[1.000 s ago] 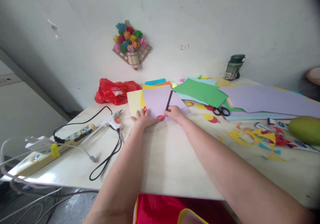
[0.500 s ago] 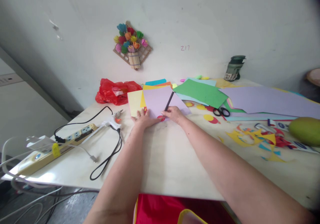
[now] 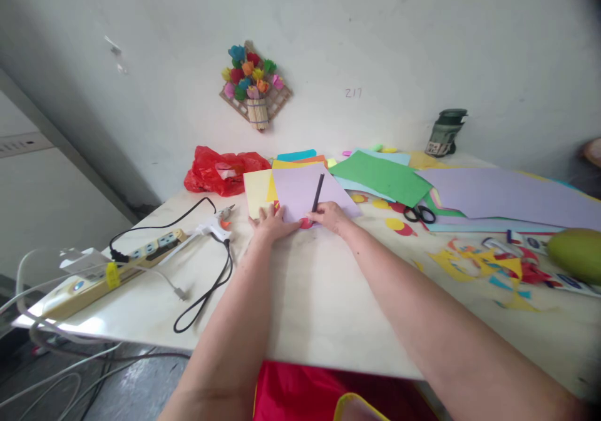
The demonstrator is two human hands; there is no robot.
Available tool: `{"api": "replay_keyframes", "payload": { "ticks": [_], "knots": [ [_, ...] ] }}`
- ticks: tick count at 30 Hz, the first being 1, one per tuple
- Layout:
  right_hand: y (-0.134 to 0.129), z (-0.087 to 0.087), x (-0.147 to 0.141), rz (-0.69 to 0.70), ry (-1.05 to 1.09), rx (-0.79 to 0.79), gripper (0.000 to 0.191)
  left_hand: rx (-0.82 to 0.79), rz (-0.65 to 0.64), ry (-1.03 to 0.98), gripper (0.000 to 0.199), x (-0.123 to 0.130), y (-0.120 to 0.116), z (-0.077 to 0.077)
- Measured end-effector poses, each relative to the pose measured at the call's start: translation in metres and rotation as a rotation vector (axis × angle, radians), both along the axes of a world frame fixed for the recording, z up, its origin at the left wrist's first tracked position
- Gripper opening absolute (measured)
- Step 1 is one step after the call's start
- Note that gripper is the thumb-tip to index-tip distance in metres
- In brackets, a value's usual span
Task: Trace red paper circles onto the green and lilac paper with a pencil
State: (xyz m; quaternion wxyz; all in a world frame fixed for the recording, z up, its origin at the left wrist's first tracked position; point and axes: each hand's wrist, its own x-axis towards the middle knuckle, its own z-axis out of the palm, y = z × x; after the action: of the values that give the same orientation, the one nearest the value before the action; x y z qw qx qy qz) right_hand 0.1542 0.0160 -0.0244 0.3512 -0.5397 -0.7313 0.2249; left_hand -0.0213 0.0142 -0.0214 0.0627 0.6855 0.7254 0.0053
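A lilac sheet of paper lies in the middle of the table, over yellow and cream sheets. On its near edge is a red paper circle. My left hand rests flat with spread fingers, its thumb pressing the circle from the left. My right hand grips a dark pen, held nearly upright just right of the circle. Whether the tip touches the paper is hidden by the fingers.
A glue gun and a power strip with cords lie left. Behind is a red plastic bag. Black-handled scissors, paper circles, yellow scraps, a green sheet and a green mango-like fruit lie right.
The pen has tipped more upright in my right hand, its top moving left relative to the paper. My left hand keeps its place on the paper. The whole view has shifted slightly.
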Motion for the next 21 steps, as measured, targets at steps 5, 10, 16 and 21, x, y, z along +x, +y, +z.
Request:
{"api": "replay_keyframes", "payload": {
  "ticks": [5,10,16,21],
  "knots": [
    [0.000,-0.001,-0.003,0.037,0.078,0.036,0.026,0.033,0.051,0.030,0.095,-0.001,0.004,-0.003],
    [0.001,-0.006,-0.010,0.100,0.153,0.052,0.027,0.038,0.045,0.016,0.092,-0.001,0.005,-0.004],
    [0.001,-0.012,-0.012,0.095,0.078,0.042,0.026,0.014,0.062,0.030,0.093,-0.002,0.000,0.002],
    [0.000,-0.011,-0.012,0.102,0.047,0.070,0.028,0.003,0.099,0.061,0.095,-0.004,-0.001,0.004]
  ]
}}
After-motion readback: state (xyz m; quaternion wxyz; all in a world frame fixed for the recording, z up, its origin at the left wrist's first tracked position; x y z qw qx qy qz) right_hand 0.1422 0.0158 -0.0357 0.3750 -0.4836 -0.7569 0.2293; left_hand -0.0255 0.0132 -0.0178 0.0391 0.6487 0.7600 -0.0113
